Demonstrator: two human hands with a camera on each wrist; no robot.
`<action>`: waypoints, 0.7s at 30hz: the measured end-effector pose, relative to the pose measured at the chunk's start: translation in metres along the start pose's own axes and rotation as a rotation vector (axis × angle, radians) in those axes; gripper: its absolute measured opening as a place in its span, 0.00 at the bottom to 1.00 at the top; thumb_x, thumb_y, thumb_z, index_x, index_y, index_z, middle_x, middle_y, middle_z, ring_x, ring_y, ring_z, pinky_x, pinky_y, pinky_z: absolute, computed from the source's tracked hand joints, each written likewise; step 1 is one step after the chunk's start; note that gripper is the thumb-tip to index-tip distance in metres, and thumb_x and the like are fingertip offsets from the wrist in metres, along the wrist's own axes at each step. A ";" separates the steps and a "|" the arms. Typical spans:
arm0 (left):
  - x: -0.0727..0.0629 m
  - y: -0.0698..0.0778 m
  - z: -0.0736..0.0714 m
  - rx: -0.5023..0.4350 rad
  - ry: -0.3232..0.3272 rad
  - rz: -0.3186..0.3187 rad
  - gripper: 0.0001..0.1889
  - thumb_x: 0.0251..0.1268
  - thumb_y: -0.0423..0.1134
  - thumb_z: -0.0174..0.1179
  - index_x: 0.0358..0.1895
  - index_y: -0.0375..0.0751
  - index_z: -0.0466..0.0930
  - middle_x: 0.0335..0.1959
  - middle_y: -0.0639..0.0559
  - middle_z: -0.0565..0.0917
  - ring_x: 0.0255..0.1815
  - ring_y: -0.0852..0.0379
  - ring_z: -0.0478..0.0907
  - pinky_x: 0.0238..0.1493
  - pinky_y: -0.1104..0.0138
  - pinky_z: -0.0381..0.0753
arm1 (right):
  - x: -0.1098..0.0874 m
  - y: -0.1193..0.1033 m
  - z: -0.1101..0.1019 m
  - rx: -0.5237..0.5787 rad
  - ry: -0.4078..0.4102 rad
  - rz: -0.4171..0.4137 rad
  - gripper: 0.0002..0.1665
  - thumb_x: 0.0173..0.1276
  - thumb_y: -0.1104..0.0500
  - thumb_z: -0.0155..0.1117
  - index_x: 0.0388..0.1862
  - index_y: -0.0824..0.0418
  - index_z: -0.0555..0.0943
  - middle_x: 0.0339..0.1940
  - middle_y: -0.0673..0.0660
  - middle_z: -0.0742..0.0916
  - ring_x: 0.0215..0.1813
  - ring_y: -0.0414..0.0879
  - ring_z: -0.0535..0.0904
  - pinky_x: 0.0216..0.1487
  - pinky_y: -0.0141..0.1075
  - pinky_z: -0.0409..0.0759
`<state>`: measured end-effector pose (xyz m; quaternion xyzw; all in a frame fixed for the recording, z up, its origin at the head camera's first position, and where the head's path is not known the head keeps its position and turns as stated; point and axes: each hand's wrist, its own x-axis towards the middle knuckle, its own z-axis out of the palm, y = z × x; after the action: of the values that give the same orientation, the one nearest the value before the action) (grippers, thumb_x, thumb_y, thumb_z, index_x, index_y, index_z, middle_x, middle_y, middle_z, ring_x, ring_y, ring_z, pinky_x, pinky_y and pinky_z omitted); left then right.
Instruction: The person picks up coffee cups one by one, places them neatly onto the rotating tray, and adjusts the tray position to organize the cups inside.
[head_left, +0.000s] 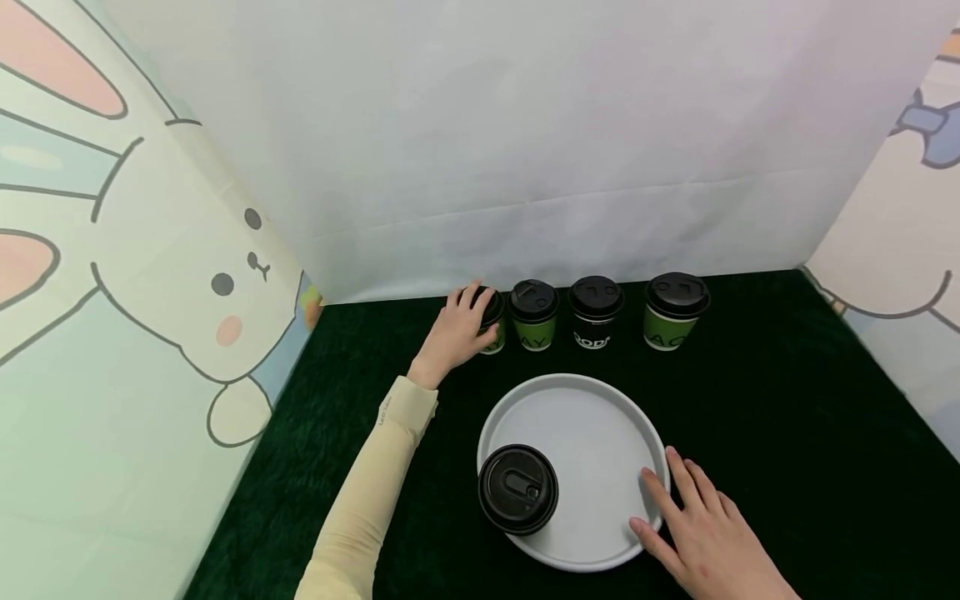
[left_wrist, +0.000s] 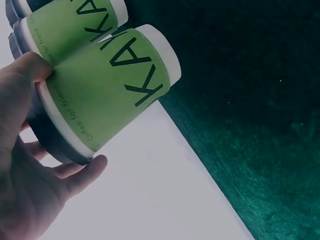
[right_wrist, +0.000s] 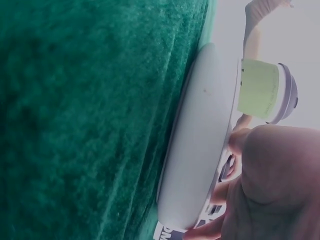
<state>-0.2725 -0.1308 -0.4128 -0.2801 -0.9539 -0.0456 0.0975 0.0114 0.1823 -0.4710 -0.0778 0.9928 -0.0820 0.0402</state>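
Observation:
At the left end of a row of lidded paper coffee cups, my left hand (head_left: 452, 333) holds a green coffee cup (left_wrist: 107, 90) by its black lid. Thumb and fingers curl around the lid's edge in the left wrist view. A second green cup (head_left: 534, 317) stands right beside it. My right hand (head_left: 708, 533) rests at the right rim of a round white tray (head_left: 592, 450), its fingers fairly straight and touching the rim. On the tray's left side stands another cup with a black lid (head_left: 518, 490); its green side (right_wrist: 259, 89) shows in the right wrist view.
Farther right in the row are a black cup (head_left: 595, 312) and a larger green cup (head_left: 673, 312). A dark green cloth (head_left: 787, 417) covers the table. Behind the row rises a white backdrop (head_left: 525, 150), with cartoon-printed panels (head_left: 165, 275) at the sides.

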 end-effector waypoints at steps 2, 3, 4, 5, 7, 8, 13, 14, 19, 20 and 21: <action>-0.002 0.000 -0.001 0.003 0.014 0.011 0.33 0.76 0.52 0.55 0.77 0.44 0.60 0.78 0.38 0.57 0.71 0.35 0.62 0.60 0.46 0.76 | 0.000 0.002 -0.002 0.000 0.000 -0.010 0.52 0.64 0.18 0.44 0.71 0.53 0.74 0.77 0.68 0.64 0.70 0.72 0.65 0.57 0.69 0.70; -0.003 0.000 -0.001 0.005 0.018 0.015 0.33 0.76 0.51 0.55 0.77 0.44 0.60 0.78 0.38 0.58 0.71 0.35 0.62 0.59 0.46 0.76 | 0.000 0.004 -0.003 0.001 0.001 -0.017 0.52 0.64 0.18 0.45 0.72 0.53 0.74 0.77 0.68 0.64 0.70 0.72 0.65 0.57 0.69 0.70; -0.004 0.000 -0.002 0.008 0.026 0.018 0.32 0.76 0.51 0.55 0.77 0.44 0.60 0.78 0.38 0.58 0.72 0.35 0.61 0.59 0.46 0.76 | 0.001 0.006 -0.005 0.002 0.004 -0.024 0.52 0.65 0.18 0.44 0.72 0.52 0.73 0.78 0.68 0.64 0.70 0.72 0.65 0.56 0.68 0.71; -0.006 0.000 -0.002 0.014 0.032 0.022 0.32 0.76 0.51 0.55 0.77 0.44 0.61 0.78 0.38 0.58 0.72 0.36 0.61 0.58 0.46 0.76 | 0.001 0.007 -0.006 0.006 0.005 -0.028 0.52 0.65 0.19 0.44 0.73 0.52 0.72 0.78 0.67 0.63 0.70 0.71 0.65 0.56 0.68 0.71; -0.009 0.000 -0.003 0.023 0.044 0.024 0.32 0.75 0.50 0.55 0.77 0.44 0.61 0.78 0.39 0.58 0.72 0.36 0.61 0.58 0.45 0.76 | 0.004 0.010 -0.011 0.021 0.006 -0.031 0.52 0.66 0.19 0.44 0.74 0.53 0.71 0.78 0.67 0.62 0.70 0.70 0.64 0.56 0.68 0.71; -0.011 0.000 -0.004 0.024 0.050 0.022 0.32 0.75 0.50 0.56 0.77 0.45 0.61 0.78 0.40 0.58 0.72 0.36 0.61 0.58 0.45 0.75 | 0.006 0.012 -0.013 0.030 0.009 -0.034 0.51 0.67 0.20 0.43 0.75 0.53 0.70 0.78 0.67 0.62 0.71 0.70 0.64 0.56 0.68 0.71; -0.020 0.002 -0.010 0.033 0.076 0.011 0.32 0.73 0.49 0.56 0.77 0.47 0.62 0.77 0.41 0.60 0.71 0.36 0.61 0.59 0.45 0.73 | 0.017 0.022 -0.024 0.081 0.044 -0.071 0.47 0.72 0.25 0.47 0.77 0.54 0.68 0.79 0.66 0.62 0.73 0.70 0.61 0.59 0.71 0.67; -0.021 0.003 -0.012 0.031 0.082 0.009 0.32 0.73 0.49 0.57 0.76 0.47 0.63 0.77 0.41 0.60 0.71 0.36 0.61 0.59 0.44 0.73 | 0.020 0.024 -0.026 0.086 0.055 -0.083 0.46 0.73 0.27 0.48 0.77 0.55 0.67 0.79 0.66 0.63 0.73 0.70 0.61 0.59 0.71 0.67; -0.029 0.011 -0.023 0.031 0.133 0.024 0.32 0.70 0.48 0.57 0.76 0.48 0.64 0.76 0.42 0.61 0.70 0.38 0.62 0.59 0.44 0.72 | 0.034 0.031 -0.036 0.094 0.102 -0.126 0.43 0.75 0.33 0.51 0.78 0.58 0.65 0.79 0.67 0.62 0.73 0.71 0.61 0.59 0.71 0.67; -0.030 0.013 -0.026 0.031 0.142 0.030 0.32 0.70 0.48 0.57 0.76 0.48 0.64 0.76 0.42 0.61 0.70 0.38 0.61 0.59 0.44 0.72 | 0.038 0.033 -0.038 0.093 0.111 -0.130 0.42 0.76 0.34 0.52 0.78 0.58 0.65 0.79 0.68 0.62 0.73 0.71 0.61 0.59 0.71 0.67; -0.032 0.016 -0.029 0.030 0.151 0.039 0.32 0.70 0.48 0.57 0.75 0.48 0.64 0.76 0.43 0.61 0.70 0.38 0.61 0.59 0.44 0.72 | 0.041 0.033 -0.040 0.095 0.119 -0.133 0.42 0.76 0.34 0.52 0.78 0.59 0.65 0.79 0.68 0.62 0.72 0.72 0.61 0.59 0.71 0.66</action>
<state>-0.2331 -0.1383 -0.3907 -0.2928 -0.9388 -0.0502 0.1743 -0.0374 0.2146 -0.4402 -0.1365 0.9810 -0.1361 -0.0208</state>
